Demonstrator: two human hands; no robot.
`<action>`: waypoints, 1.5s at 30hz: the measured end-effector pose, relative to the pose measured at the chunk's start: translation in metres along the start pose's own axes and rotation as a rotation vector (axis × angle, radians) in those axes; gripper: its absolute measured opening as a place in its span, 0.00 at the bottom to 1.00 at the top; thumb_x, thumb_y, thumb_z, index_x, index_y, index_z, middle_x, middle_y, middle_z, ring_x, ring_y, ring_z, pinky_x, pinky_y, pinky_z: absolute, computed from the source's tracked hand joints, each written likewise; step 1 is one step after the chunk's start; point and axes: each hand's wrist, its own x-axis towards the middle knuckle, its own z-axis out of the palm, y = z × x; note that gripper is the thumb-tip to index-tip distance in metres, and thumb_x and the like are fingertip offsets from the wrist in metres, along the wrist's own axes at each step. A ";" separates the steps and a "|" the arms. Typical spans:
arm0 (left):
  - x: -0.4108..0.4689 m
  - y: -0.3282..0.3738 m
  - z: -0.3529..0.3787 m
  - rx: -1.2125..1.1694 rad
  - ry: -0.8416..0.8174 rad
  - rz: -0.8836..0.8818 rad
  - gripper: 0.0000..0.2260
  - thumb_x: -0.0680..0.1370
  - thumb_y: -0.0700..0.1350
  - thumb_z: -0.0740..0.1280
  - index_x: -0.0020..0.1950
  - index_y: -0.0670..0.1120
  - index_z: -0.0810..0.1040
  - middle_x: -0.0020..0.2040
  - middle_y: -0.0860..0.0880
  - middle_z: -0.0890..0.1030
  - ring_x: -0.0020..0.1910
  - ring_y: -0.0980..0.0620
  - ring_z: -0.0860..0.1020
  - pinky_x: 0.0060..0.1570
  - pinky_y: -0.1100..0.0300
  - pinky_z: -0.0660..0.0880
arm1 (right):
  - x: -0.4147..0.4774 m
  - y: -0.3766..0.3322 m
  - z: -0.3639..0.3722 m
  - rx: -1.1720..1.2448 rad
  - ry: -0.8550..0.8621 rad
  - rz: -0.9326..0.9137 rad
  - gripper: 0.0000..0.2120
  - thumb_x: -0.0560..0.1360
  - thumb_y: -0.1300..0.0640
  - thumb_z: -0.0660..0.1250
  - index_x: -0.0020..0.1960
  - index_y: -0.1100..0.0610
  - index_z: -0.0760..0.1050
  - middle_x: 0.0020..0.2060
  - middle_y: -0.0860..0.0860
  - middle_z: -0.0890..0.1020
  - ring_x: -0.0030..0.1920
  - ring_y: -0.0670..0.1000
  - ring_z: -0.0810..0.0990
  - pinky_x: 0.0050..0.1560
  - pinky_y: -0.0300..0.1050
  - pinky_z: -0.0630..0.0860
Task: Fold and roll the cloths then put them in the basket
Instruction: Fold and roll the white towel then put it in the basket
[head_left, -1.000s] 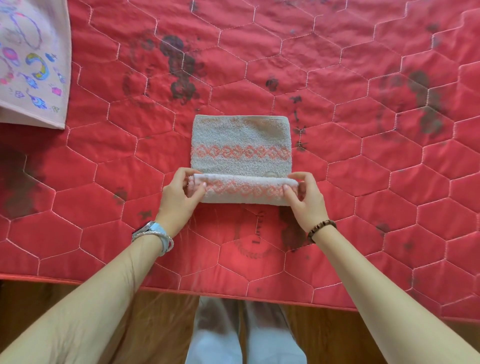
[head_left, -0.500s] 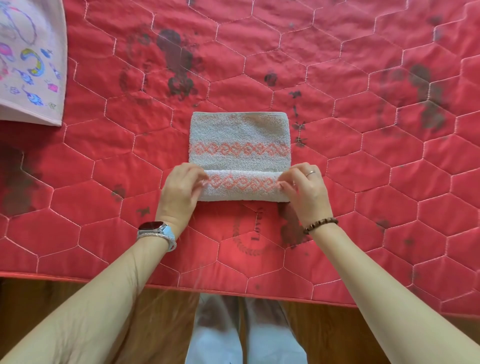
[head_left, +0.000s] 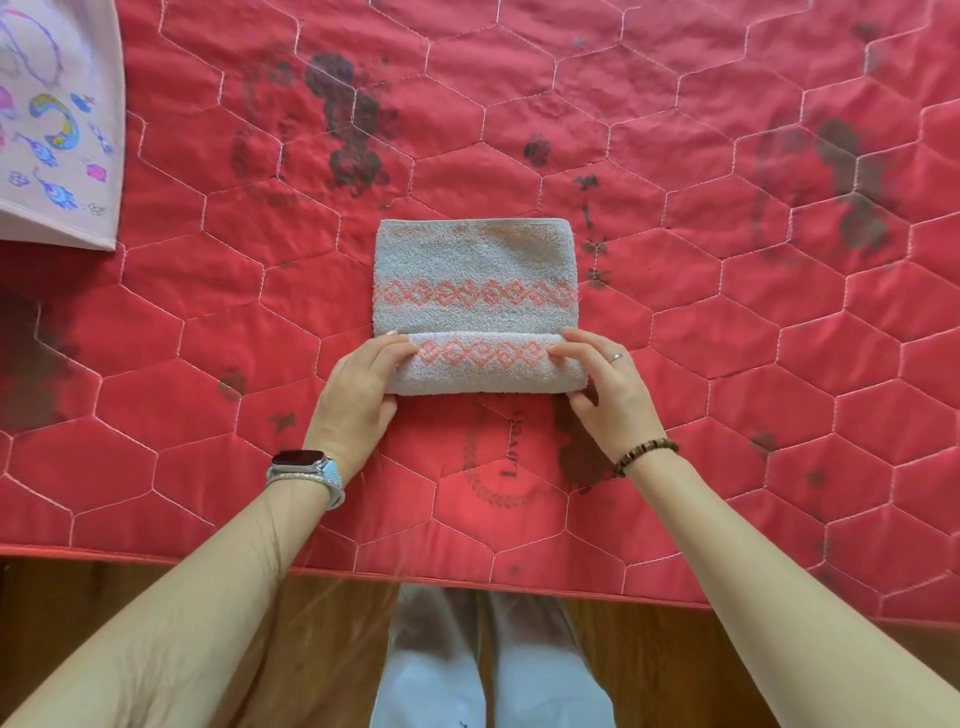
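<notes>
A grey towel with pink diamond bands lies folded in the middle of the red quilted mat. Its near edge is rolled into a thick roll facing me. My left hand grips the roll's left end, fingers over the top and thumb under it. My right hand grips the right end the same way. No basket is in view.
A pale pink printed cloth lies at the mat's far left corner. The mat's near edge runs above a wooden floor, where my legs in light trousers show.
Both hands have turned the roll away from me, so it is thicker and covers more of the flat towel. My fingers now lie over its top.
</notes>
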 end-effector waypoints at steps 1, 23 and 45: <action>0.001 0.002 -0.001 -0.008 0.019 -0.004 0.33 0.61 0.27 0.69 0.64 0.43 0.75 0.64 0.45 0.77 0.66 0.47 0.73 0.66 0.55 0.65 | 0.001 0.000 -0.002 0.018 -0.007 -0.001 0.29 0.63 0.75 0.66 0.60 0.54 0.78 0.64 0.51 0.77 0.65 0.52 0.73 0.68 0.33 0.61; 0.003 0.014 -0.004 -0.227 0.264 -0.311 0.16 0.75 0.44 0.69 0.61 0.44 0.74 0.58 0.46 0.74 0.56 0.51 0.73 0.60 0.54 0.72 | 0.016 -0.023 -0.002 0.085 0.250 0.106 0.11 0.74 0.64 0.67 0.55 0.56 0.77 0.52 0.50 0.74 0.52 0.52 0.73 0.51 0.43 0.73; 0.009 -0.003 -0.027 -0.277 -0.042 -0.229 0.18 0.74 0.57 0.65 0.65 0.63 0.71 0.53 0.57 0.78 0.54 0.54 0.73 0.57 0.57 0.68 | 0.043 -0.014 -0.023 0.124 -0.146 0.118 0.22 0.72 0.57 0.72 0.64 0.48 0.73 0.59 0.44 0.76 0.60 0.47 0.72 0.62 0.43 0.69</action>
